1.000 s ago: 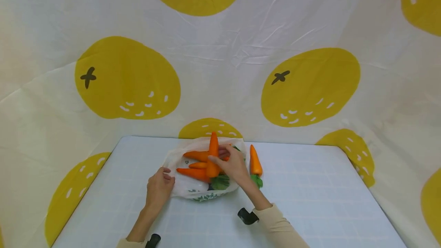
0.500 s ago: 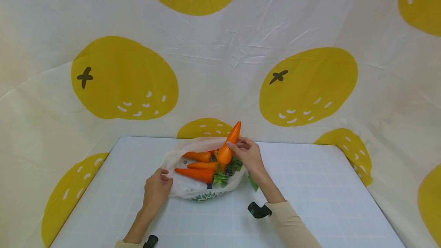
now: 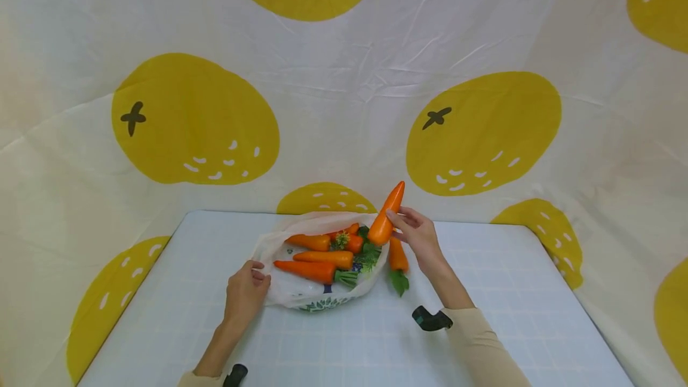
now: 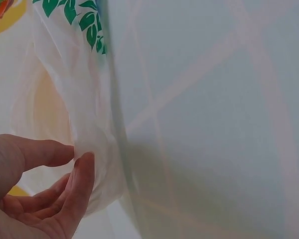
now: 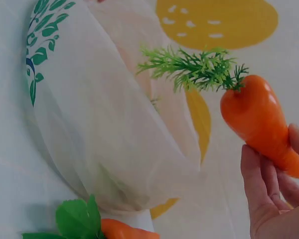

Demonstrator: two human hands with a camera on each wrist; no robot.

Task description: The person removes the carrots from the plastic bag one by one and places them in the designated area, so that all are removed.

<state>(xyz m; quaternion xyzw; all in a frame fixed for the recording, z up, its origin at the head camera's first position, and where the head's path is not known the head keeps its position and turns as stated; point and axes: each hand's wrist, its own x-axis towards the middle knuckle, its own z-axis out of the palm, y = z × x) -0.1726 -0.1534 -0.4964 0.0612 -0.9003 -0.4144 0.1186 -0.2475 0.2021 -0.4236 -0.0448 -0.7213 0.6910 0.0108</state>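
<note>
A white plastic bag with green leaf print lies on the table, its mouth spread wide. Inside it are several orange carrots, among them a long red-orange carrot and, just behind, a second carrot. My left hand pinches the bag's left rim between thumb and fingers, as the left wrist view shows at the white film. Held up over the bag's right edge is a carrot with feathery green leaves; my right hand grips it, tip pointing up and away.
On the table right of the bag lies another carrot with broad green leaves. The pale checked table ends at a hanging cloth printed with yellow fruit.
My right hand has carried the carrot from above the middle of the bag to the right and slightly up, uncovering the carrots inside. The left hand has stayed at the bag's rim.
</note>
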